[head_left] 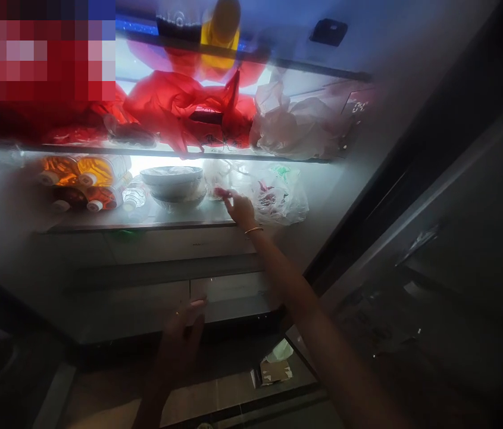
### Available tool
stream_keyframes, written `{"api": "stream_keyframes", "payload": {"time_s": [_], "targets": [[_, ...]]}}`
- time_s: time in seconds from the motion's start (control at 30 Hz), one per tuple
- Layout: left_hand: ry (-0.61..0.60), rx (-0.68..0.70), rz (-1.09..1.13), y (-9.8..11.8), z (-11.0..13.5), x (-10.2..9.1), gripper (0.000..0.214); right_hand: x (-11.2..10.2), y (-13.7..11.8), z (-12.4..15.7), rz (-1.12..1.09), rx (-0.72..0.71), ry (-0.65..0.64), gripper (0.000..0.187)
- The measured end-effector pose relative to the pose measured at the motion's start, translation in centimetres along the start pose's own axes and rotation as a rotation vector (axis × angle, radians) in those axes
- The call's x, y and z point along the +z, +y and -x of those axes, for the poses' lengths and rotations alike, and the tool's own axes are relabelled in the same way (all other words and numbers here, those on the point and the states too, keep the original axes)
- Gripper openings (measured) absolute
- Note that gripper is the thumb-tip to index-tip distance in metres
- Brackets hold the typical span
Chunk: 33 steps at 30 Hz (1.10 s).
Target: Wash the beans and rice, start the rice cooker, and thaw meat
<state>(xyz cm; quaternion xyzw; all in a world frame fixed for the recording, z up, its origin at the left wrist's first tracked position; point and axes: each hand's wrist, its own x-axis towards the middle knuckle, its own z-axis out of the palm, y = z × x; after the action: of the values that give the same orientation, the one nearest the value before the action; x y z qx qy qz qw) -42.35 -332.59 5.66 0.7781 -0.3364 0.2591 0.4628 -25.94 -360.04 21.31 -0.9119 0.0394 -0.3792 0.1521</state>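
upper shelf: red plastic bags (180, 107) lay left, a pale bag (296, 128) right
lower shelf, left: bottles (84, 182) lay on their sides
lower shelf, middle: stacked bowls (173, 186) stood
top: a yellow bottle (221, 30) stood far

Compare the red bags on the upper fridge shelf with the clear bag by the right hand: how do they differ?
Colour: the red bags are vivid and hide their contents; the clear bag shows red and green items inside.
Place: the red bags are on the upper shelf; the clear bag is a shelf lower, beside the stacked bowls.
Contact: the right hand reaches next to the clear bag; nothing touches the red bags.
Both are crumpled plastic.
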Motion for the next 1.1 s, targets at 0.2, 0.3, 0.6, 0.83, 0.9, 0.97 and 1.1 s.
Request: {"api": "stream_keyframes", "payload": {"time_s": [0.2, 0.3, 0.6, 0.83, 0.9, 0.97, 1.1], "targets": [[-0.035, 0.02, 0.034, 0.9, -0.4, -0.3, 0.022, 0.7, 0.4, 0.4, -0.336, 0.221, 0.216, 0.018], [-0.026, 0.049, 0.035, 0.9, -0.4, -0.1, 0.022, 1.0, 0.8, 1.2, -0.557, 0.355, 0.209, 0.016], [0.079, 0.263, 0.002, 1.0, -11.2, 0.1, 0.022, -2.2, -2.7, 9.1, -0.06, 0.06, -0.059, 0.02], [-0.044, 0.294, -0.276, 2.0, -27.0, 5.5, 0.045, -3.8, -2.5, 6.4, -0.351, 0.0, 0.187, 0.051], [-0.064, 0.179, -0.285, 1.8, -27.3, 6.4, 0.046, -3.8, -1.8, 4.7, -0.451, 0.005, 0.124, 0.052], [-0.025, 0.143, -0.206, 1.5, -26.1, 6.4, 0.046, -3.9, -1.3, 3.4, -0.49, 0.036, 0.006, 0.047], [0.009, 0.376, -0.204, 0.9, -21.8, 5.2, 0.027, -4.8, -1.2, 2.6, -0.446, 0.059, -0.034, 0.047]]}}
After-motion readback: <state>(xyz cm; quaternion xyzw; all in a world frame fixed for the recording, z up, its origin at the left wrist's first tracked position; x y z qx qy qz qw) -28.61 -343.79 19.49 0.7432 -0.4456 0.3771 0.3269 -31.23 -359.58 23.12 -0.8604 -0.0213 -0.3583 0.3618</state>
